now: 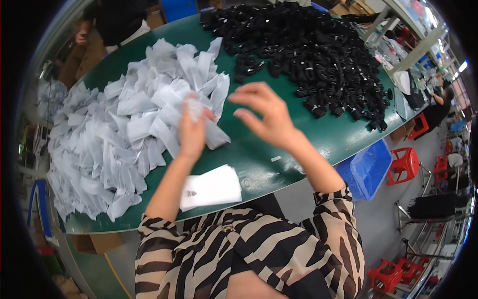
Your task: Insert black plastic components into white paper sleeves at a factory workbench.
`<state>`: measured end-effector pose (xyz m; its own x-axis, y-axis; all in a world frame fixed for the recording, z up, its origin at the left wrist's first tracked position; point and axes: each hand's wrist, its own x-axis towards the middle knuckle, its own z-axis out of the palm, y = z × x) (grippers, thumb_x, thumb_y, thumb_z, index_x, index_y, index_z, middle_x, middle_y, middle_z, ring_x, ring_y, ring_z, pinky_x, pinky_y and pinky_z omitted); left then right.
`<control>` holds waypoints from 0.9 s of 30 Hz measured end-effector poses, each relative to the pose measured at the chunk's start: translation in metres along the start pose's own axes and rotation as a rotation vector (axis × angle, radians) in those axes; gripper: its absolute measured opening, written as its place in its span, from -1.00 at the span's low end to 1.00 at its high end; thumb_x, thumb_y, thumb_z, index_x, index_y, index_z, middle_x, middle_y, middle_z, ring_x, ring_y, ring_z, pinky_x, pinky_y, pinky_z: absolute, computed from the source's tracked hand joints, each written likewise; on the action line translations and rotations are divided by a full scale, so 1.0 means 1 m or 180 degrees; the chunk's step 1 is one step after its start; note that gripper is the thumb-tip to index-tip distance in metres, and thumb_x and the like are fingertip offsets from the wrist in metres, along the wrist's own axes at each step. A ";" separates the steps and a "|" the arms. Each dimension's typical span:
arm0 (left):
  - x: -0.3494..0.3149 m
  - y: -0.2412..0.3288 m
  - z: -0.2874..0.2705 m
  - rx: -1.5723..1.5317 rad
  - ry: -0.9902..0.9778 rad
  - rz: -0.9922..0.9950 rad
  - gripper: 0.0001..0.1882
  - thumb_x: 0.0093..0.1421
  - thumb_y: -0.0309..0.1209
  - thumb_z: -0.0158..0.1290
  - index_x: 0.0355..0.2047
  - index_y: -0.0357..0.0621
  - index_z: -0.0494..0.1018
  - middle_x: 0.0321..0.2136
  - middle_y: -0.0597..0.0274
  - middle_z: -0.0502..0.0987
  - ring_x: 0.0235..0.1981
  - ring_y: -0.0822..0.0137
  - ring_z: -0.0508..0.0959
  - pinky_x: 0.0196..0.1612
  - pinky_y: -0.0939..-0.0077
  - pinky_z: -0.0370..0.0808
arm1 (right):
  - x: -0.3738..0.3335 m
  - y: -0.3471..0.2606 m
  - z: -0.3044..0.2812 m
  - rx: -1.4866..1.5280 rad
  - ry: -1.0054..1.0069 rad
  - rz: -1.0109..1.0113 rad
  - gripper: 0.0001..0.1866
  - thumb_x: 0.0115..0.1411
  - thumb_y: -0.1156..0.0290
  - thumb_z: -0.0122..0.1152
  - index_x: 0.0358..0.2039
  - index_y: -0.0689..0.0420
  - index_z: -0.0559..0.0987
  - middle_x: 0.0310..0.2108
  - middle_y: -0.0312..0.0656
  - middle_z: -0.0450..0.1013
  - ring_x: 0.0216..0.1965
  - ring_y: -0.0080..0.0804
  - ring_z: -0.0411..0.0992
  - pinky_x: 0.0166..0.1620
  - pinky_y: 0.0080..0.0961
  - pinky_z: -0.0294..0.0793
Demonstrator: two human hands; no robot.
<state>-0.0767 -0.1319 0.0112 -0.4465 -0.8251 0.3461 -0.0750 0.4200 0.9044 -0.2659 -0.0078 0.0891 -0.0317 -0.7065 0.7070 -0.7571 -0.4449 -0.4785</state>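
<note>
A large heap of pale, translucent white packets covers the left side of the green table. At its right edge my left hand is closed on a white packet; the fingers are slightly smeared by motion. To the right, my right hand hovers over the table with nothing in it, its thumb and fingers apart and pointing left. Close to the table's front edge lies a stack of flat white bags with a small dark print. At the far right spreads a big pile of black coiled cables.
A small white scrap lies on the green table. Beside its right edge stand a blue lined bin and a red stool. Another person is beyond the far left edge; a shelf frame rises at right.
</note>
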 end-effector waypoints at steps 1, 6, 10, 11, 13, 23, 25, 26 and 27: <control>0.012 -0.012 -0.016 0.0815 0.0545 0.0656 -0.29 0.27 -0.50 0.08 0.39 -0.27 0.07 0.30 -0.23 0.21 0.34 0.06 0.24 0.32 0.31 0.20 | 0.007 0.018 -0.018 -0.0428 0.0128 0.0023 -0.66 0.07 0.48 0.40 -0.09 0.08 0.66 -0.06 -0.08 0.49 -0.05 -0.14 0.50 0.01 -0.33 0.52; 0.013 0.016 -0.044 0.3020 -0.0338 0.1453 -0.17 0.09 -0.31 0.29 0.37 0.14 0.22 0.40 0.03 0.12 0.45 -0.13 -0.01 0.40 -0.29 -0.13 | -0.008 0.168 -0.127 -0.3002 0.0554 0.1264 -0.40 0.04 -0.06 0.43 0.08 -0.13 0.61 0.14 -0.04 0.40 0.14 0.05 0.37 0.12 -0.12 0.44; -0.003 -0.005 -0.022 0.3065 -0.1330 0.1567 -0.27 -0.03 -0.15 0.36 0.22 0.39 0.43 0.39 0.17 0.15 0.46 -0.07 -0.03 0.26 -0.68 -0.27 | -0.012 0.234 -0.164 -0.3343 0.0227 0.2491 -0.26 0.03 -0.41 0.22 0.15 -0.30 0.57 0.36 -0.02 0.18 0.30 0.10 0.22 0.25 0.00 0.32; 0.000 -0.007 -0.021 0.3191 -0.1309 0.1544 -0.28 -0.01 -0.16 0.34 0.23 0.39 0.42 0.39 0.19 0.15 0.46 -0.06 -0.03 0.28 -0.64 -0.25 | -0.016 0.246 -0.163 -0.3309 0.0090 0.2704 -0.26 0.03 -0.46 0.18 0.14 -0.33 0.58 0.39 -0.03 0.13 0.33 0.11 0.18 0.27 0.00 0.30; 0.006 -0.014 -0.021 0.3311 -0.1303 0.1514 -0.29 0.02 -0.17 0.33 0.24 0.39 0.41 0.39 0.21 0.14 0.45 -0.05 -0.02 0.29 -0.60 -0.22 | -0.019 0.258 -0.157 -0.3363 -0.0015 0.2711 -0.29 0.02 -0.46 0.17 0.09 -0.36 0.61 0.38 -0.03 0.13 0.33 0.10 0.16 0.27 -0.02 0.32; 0.002 -0.001 -0.032 0.3037 -0.1380 0.1345 -0.21 0.01 -0.16 0.34 0.28 0.16 0.35 0.35 0.07 0.18 0.44 -0.09 -0.01 0.30 -0.61 -0.23 | -0.023 0.187 -0.090 -0.2962 -0.0443 0.2034 -0.37 0.00 -0.34 0.28 -0.01 -0.26 0.68 0.23 -0.17 0.35 0.29 -0.06 0.21 0.16 0.06 0.34; -0.022 0.012 -0.036 0.2692 -0.1101 0.1477 -0.24 0.01 -0.18 0.34 0.23 -0.03 0.38 0.33 -0.03 0.18 0.43 -0.16 -0.01 0.30 -0.56 -0.21 | -0.029 0.171 -0.076 -0.2898 -0.0324 0.1834 -0.36 -0.02 -0.30 0.32 0.00 -0.21 0.68 0.22 -0.15 0.36 0.28 -0.05 0.20 0.11 0.03 0.33; -0.037 0.026 -0.038 0.2648 -0.1043 0.1606 -0.32 -0.01 -0.25 0.35 0.13 -0.16 0.44 0.27 -0.08 0.23 0.39 -0.22 0.07 0.32 -0.39 -0.03 | -0.033 0.163 -0.069 -0.2877 -0.0354 0.1843 -0.36 -0.02 -0.30 0.32 0.00 -0.21 0.68 0.22 -0.15 0.36 0.28 -0.05 0.20 0.11 0.03 0.33; -0.053 0.029 -0.041 0.2385 -0.1122 0.1531 -0.34 -0.02 -0.28 0.36 0.11 -0.16 0.45 0.24 -0.07 0.26 0.35 -0.22 0.12 0.31 -0.28 0.06 | -0.037 0.156 -0.063 -0.2878 -0.0320 0.1735 -0.36 -0.02 -0.29 0.33 0.00 -0.20 0.68 0.22 -0.13 0.36 0.28 -0.03 0.20 0.10 0.02 0.33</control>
<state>-0.0186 -0.0912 0.0290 -0.8119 -0.3912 0.4334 -0.3100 0.9179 0.2478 -0.4238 -0.0167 0.0211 -0.4905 -0.7478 0.4474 -0.8620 0.4916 -0.1232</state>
